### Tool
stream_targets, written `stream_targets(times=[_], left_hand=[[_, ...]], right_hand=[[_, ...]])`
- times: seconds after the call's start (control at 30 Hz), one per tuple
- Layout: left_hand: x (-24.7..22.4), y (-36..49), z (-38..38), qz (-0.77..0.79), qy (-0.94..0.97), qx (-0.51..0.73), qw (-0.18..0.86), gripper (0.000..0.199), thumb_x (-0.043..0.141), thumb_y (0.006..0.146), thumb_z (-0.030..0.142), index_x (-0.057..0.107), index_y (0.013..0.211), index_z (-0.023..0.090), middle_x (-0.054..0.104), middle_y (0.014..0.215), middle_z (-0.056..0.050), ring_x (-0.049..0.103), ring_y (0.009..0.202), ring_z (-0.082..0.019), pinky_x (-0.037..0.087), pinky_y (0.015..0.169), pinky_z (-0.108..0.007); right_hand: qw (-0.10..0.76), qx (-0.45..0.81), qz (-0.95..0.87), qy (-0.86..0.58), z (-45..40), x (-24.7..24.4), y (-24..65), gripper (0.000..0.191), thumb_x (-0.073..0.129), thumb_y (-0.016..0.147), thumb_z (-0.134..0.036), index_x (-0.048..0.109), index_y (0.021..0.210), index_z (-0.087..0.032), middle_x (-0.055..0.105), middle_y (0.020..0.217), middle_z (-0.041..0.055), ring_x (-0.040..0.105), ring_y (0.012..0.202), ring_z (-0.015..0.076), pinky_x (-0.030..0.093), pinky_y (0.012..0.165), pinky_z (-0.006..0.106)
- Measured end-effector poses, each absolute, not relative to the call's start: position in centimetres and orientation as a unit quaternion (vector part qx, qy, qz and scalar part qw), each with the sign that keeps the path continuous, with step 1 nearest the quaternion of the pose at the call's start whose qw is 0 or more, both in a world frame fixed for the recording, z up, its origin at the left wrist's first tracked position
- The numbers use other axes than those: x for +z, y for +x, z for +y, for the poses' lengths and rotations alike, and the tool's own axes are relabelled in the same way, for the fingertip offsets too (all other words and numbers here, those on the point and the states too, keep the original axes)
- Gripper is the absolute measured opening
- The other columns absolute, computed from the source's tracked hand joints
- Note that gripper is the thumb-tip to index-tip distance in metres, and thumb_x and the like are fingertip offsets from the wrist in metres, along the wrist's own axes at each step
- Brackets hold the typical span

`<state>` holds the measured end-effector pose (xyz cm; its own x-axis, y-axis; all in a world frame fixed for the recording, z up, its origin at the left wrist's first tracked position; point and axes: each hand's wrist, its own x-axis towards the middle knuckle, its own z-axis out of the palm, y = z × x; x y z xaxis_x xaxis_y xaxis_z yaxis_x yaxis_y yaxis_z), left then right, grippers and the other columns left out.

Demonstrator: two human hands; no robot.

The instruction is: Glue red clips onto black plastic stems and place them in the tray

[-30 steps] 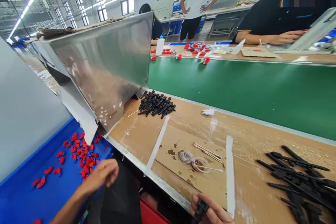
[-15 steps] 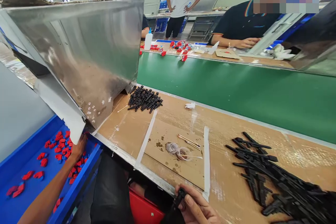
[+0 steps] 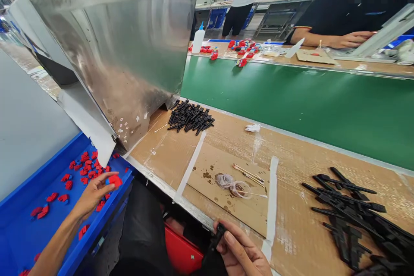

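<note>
Slanting lengthwise, the held black part points down and left.

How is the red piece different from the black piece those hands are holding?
The red piece is bright, while the black piece is dark. The red piece looks short and chunky; the black piece looks longer and slimmer. The left hand holds the red piece over the blue bin; the right hand holds the black piece near the table's edge. Both are pinched between fingers and thumb.
</note>
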<state>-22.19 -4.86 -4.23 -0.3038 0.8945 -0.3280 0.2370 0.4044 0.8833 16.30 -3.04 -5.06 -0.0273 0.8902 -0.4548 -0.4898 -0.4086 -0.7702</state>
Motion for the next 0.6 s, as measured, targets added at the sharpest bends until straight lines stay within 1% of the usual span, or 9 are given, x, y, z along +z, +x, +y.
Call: stream_targets(times=[0.07, 0.13, 0.2, 0.27, 0.33, 0.43, 0.5, 0.6], left_hand=[[-2.4, -18.7, -4.4, 0.639, 0.369, 0.414, 0.533, 0.031, 0.074, 0.078, 0.027, 0.063, 0.106, 0.021, 0.066, 0.103, -0.002, 0.061, 0.098, -0.018, 0.046, 0.085, -0.025], [-1.4, -14.9, -3.5, 0.538, 0.329, 0.455, 0.629, 0.028, 0.076, 0.075, 0.016, 0.062, 0.097, 0.023, 0.066, 0.096, 0.001, 0.061, 0.092, -0.015, 0.047, 0.081, -0.024], [-0.9, -10.9, -2.2, 0.452, 0.285, 0.463, 0.707, 0.028, 0.073, 0.078, 0.013, 0.061, 0.1, 0.024, 0.066, 0.092, 0.0, 0.064, 0.086, -0.015, 0.048, 0.079, -0.026], [-0.6, -7.0, -1.1, 0.404, 0.244, 0.456, 0.754, 0.032, 0.07, 0.081, 0.013, 0.06, 0.11, 0.022, 0.067, 0.09, -0.001, 0.067, 0.082, -0.015, 0.051, 0.079, -0.028], [-0.4, -3.6, -0.2, 0.372, 0.198, 0.451, 0.787, 0.035, 0.069, 0.083, 0.014, 0.06, 0.117, 0.019, 0.069, 0.092, -0.004, 0.069, 0.083, -0.017, 0.053, 0.083, -0.03], [-0.3, 0.4, 0.5, 0.334, 0.142, 0.46, 0.81, 0.029, 0.064, 0.089, 0.022, 0.061, 0.116, 0.015, 0.07, 0.099, -0.007, 0.069, 0.094, -0.022, 0.052, 0.093, -0.037], [-0.3, 2.3, 0.6, 0.319, 0.14, 0.474, 0.808, 0.026, 0.061, 0.091, 0.023, 0.063, 0.115, 0.014, 0.071, 0.101, -0.009, 0.069, 0.099, -0.023, 0.051, 0.096, -0.04], [-0.5, 3.9, 0.4, 0.312, 0.163, 0.478, 0.805, 0.026, 0.064, 0.089, 0.02, 0.064, 0.114, 0.015, 0.072, 0.102, -0.009, 0.067, 0.104, -0.024, 0.05, 0.098, -0.039]], right_hand=[[0.499, 0.691, -0.21, -0.479, -3.1, -4.7, 16.1, 0.029, 0.086, 0.064, -0.036, 0.079, 0.088, -0.021, 0.075, 0.08, 0.0057, 0.061, 0.057, 0.016, 0.055, 0.056, 0.029], [0.504, 0.689, -0.208, -0.477, -3.2, -4.1, 15.9, 0.029, 0.085, 0.066, -0.035, 0.079, 0.091, -0.021, 0.075, 0.079, 0.0054, 0.061, 0.058, 0.0151, 0.055, 0.058, 0.027], [0.525, 0.672, -0.209, -0.479, -3.5, -3.5, 15.8, 0.028, 0.085, 0.067, -0.035, 0.078, 0.091, -0.021, 0.074, 0.078, 0.0041, 0.062, 0.06, 0.0132, 0.055, 0.059, 0.023], [0.553, 0.64, -0.22, -0.486, -3.9, -3.0, 15.9, 0.027, 0.086, 0.066, -0.036, 0.078, 0.088, -0.022, 0.073, 0.075, 0.0027, 0.063, 0.058, 0.0117, 0.054, 0.058, 0.021], [0.575, 0.598, -0.247, -0.5, -4.3, -2.5, 16.3, 0.024, 0.085, 0.067, -0.036, 0.077, 0.085, -0.022, 0.073, 0.072, 0.0019, 0.063, 0.057, 0.0118, 0.054, 0.058, 0.02], [0.583, 0.54, -0.294, -0.532, -4.7, -2.0, 17.0, 0.02, 0.082, 0.071, -0.034, 0.076, 0.085, -0.021, 0.073, 0.072, 0.0025, 0.067, 0.061, 0.0146, 0.057, 0.06, 0.023], [0.586, 0.498, -0.313, -0.558, -4.8, -1.7, 17.3, 0.019, 0.081, 0.072, -0.031, 0.076, 0.086, -0.02, 0.074, 0.072, 0.0029, 0.069, 0.063, 0.0166, 0.059, 0.061, 0.025], [0.592, 0.443, -0.334, -0.585, -4.9, -1.5, 17.5, 0.018, 0.08, 0.072, -0.029, 0.075, 0.086, -0.02, 0.075, 0.074, 0.0032, 0.07, 0.065, 0.0178, 0.06, 0.064, 0.027]])
